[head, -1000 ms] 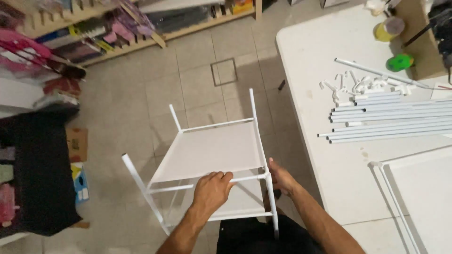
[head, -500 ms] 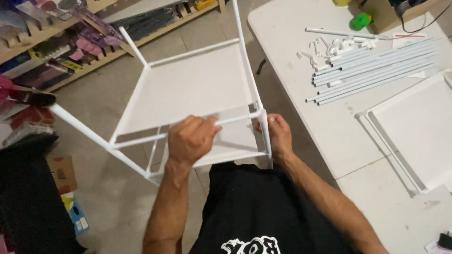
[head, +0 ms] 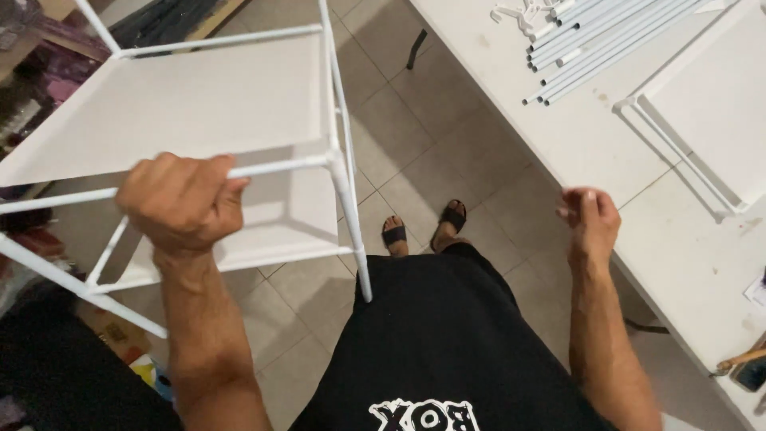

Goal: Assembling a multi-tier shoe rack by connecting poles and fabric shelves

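Observation:
My left hand [head: 182,203] grips the front top rail of a white tube-frame shelf rack [head: 199,104], which hangs tilted above the tiled floor at the left. The rack has two white panels and thin white legs. My right hand [head: 589,219] is off the rack, held in the air beside the white table's edge [head: 638,239], fingers loosely curled with nothing in them.
On the table lie a bundle of white tubes [head: 590,40], small white connectors [head: 519,12] and a white shelf panel [head: 710,112]. My feet in black sandals [head: 423,227] stand on the floor below. Cluttered goods line the left edge.
My right hand has let go of the rack's right post and moved right toward the table. The rack has shifted left, held by the left hand alone. The view tilted down.

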